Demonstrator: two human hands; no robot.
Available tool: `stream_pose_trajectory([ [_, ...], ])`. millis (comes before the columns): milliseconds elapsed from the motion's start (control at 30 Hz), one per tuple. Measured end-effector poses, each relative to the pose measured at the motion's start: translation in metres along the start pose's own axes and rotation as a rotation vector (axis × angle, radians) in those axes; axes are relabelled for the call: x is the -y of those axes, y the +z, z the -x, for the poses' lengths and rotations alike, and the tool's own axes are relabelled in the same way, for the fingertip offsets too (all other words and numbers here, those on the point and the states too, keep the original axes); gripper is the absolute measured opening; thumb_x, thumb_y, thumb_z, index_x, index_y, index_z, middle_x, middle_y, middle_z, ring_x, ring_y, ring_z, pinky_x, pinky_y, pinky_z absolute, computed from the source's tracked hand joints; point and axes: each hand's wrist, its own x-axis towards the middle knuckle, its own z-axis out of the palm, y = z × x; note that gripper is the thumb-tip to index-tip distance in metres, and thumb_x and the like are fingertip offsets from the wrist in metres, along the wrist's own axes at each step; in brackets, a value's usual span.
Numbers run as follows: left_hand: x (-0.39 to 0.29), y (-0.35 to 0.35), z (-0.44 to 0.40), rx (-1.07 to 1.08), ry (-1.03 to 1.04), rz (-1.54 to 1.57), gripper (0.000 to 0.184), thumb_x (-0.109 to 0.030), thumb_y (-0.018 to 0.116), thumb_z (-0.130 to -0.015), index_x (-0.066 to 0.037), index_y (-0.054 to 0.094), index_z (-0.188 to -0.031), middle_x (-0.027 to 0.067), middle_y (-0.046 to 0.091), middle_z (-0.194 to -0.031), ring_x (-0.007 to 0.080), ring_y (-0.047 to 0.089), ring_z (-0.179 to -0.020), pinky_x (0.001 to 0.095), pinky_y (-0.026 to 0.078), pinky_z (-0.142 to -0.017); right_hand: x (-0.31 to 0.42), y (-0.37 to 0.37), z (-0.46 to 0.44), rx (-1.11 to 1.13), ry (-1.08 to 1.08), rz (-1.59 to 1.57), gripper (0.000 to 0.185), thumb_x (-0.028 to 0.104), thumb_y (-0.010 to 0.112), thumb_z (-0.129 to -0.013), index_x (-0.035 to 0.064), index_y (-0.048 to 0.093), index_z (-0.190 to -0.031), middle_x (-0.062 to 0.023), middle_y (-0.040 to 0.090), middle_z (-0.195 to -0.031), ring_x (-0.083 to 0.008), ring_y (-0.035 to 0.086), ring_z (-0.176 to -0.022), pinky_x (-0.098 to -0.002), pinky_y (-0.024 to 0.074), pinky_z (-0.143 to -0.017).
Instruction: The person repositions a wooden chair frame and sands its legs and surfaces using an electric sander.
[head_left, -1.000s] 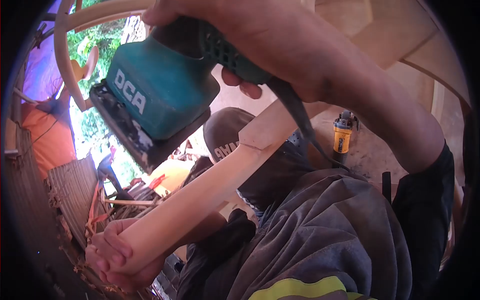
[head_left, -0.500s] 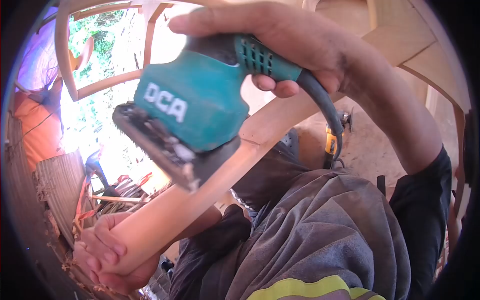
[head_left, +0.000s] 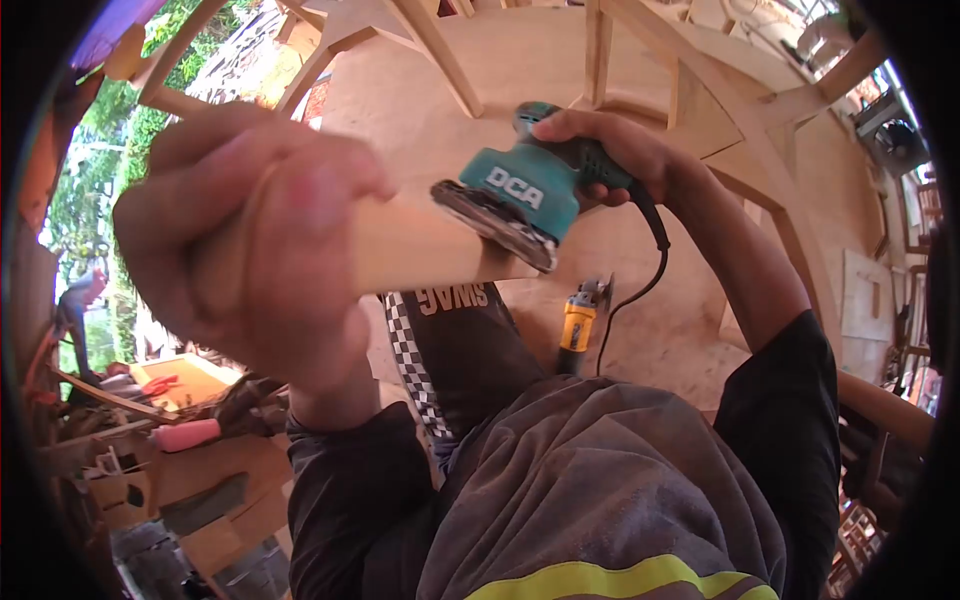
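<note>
My left hand (head_left: 265, 240) is raised close to the camera, blurred, with its fingers wrapped round the end of a pale, smooth length of wood (head_left: 415, 245). The wood points away to the right, over my leg. In my right hand (head_left: 625, 150) is a teal sheet sander (head_left: 525, 182) marked DCA, gripped from above by its dark top. Its worn black pad tilts down over the far part of the wood; whether the two touch I cannot tell. A black cord (head_left: 655, 270) runs from the sander's rear.
A yellow and black angle grinder (head_left: 577, 325) lies on the plywood-like floor (head_left: 400, 90) below my right hand. Wooden frame pieces (head_left: 596, 60) stand at the back and right. At the lower left are a pink roll (head_left: 187, 434) and cardboard pieces (head_left: 240, 500).
My left hand has lifted its end of the wood from the lower left toward the camera. The sander is farther from the camera and lower right. My view has shifted, showing more floor.
</note>
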Motion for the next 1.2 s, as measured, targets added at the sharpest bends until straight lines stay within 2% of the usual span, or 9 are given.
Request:
stream_pose_trajectory([
  [133,0.012,-0.007,-0.008,0.027,0.195,-0.150,0.018,0.004,0.054,-0.082,0.005,0.055,-0.100,0.0203,0.060,-0.078,0.0204,0.057,-0.060,0.0287,0.051,-0.050,0.006,0.003,0.001,-0.025,0.002,0.056,0.042,0.046,0.058,-0.090,0.0037,0.061,-0.093,-0.0031,0.057,-0.060,-0.0075,0.043,-0.035,-0.0185,0.0316,-0.027],
  [167,0.007,-0.009,-0.008,0.049,0.149,-0.149,0.017,0.007,0.054,-0.081,0.006,0.055,-0.099,0.0193,0.061,-0.072,0.0198,0.058,-0.062,0.0278,0.050,-0.051,0.009,0.005,-0.003,-0.036,0.002,0.070,0.042,0.046,0.058,-0.090,0.0037,0.061,-0.093,-0.0031,0.057,-0.060,-0.0075,0.043,-0.035,-0.0185,0.0316,-0.027],
  [367,0.009,-0.012,-0.010,0.084,0.187,-0.060,0.016,0.009,0.056,-0.082,0.007,0.054,-0.098,0.0200,0.063,-0.081,0.0187,0.059,-0.062,0.0260,0.050,-0.055,-0.002,0.016,0.013,-0.129,0.009,0.023,0.039,0.046,0.059,-0.089,0.0071,0.062,-0.093,-0.0011,0.060,-0.067,-0.0056,0.048,-0.041,-0.0174,0.0338,-0.030],
  [633,0.007,-0.009,-0.006,0.041,0.136,0.061,0.018,0.010,0.059,-0.082,0.007,0.055,-0.099,0.0190,0.064,-0.087,0.0173,0.063,-0.063,0.0257,0.052,-0.058,0.004,0.019,0.002,-0.138,-0.018,0.009,0.040,0.045,0.061,-0.088,0.0060,0.061,-0.094,-0.0013,0.057,-0.065,-0.0069,0.049,-0.041,-0.0181,0.0349,-0.030],
  [833,-0.011,-0.018,-0.017,0.166,0.278,-0.108,0.017,0.012,0.059,-0.081,0.007,0.055,-0.097,0.0169,0.065,-0.087,0.0169,0.063,-0.062,0.0239,0.051,-0.056,-0.030,0.034,0.052,-0.247,-0.026,-0.113,0.039,0.044,0.058,-0.089,0.0066,0.062,-0.099,-0.0014,0.058,-0.065,-0.0074,0.049,-0.041,-0.0183,0.0355,-0.030],
  [933,-0.043,-0.006,-0.024,-0.114,-0.410,-0.103,0.018,0.007,0.067,-0.072,0.005,0.059,-0.087,0.0148,0.064,-0.076,0.0137,0.063,-0.064,0.0267,0.049,-0.056,-0.025,0.040,0.047,-0.244,-0.060,-0.122,0.039,0.043,0.058,-0.090,0.0061,0.061,-0.101,-0.0018,0.059,-0.067,-0.0080,0.050,-0.041,-0.0190,0.0358,-0.030],
  [967,-0.043,-0.007,-0.022,-0.142,-0.408,-0.090,0.018,0.007,0.067,-0.072,0.005,0.059,-0.087,0.0148,0.064,-0.076,0.0137,0.063,-0.064,0.0267,0.049,-0.056,-0.024,0.040,0.044,-0.263,-0.072,-0.143,0.039,0.043,0.057,-0.090,0.0059,0.061,-0.101,-0.0020,0.059,-0.068,-0.0082,0.050,-0.041,-0.0192,0.0360,-0.030],
  [1133,-0.001,-0.010,-0.014,-0.027,0.051,0.123,0.015,0.012,0.064,-0.072,0.005,0.057,-0.084,0.0108,0.063,-0.074,0.0068,0.058,-0.061,0.0216,0.044,-0.052,-0.021,0.040,0.030,-0.224,-0.121,-0.170,0.039,0.045,0.056,-0.091,0.0068,0.061,-0.100,-0.0024,0.059,-0.069,-0.0094,0.050,-0.041,-0.0197,0.0362,-0.030],
  [1200,0.002,-0.009,-0.009,0.002,0.134,0.176,0.015,0.013,0.063,-0.072,0.005,0.057,-0.083,0.0100,0.062,-0.073,0.0055,0.057,-0.060,0.0206,0.043,-0.052,-0.037,0.054,0.048,-0.376,-0.111,-0.231,0.040,0.040,0.044,-0.097,0.0033,0.058,-0.096,-0.0074,0.059,-0.061,-0.0118,0.049,-0.037,-0.0194,0.0356,-0.028],
])
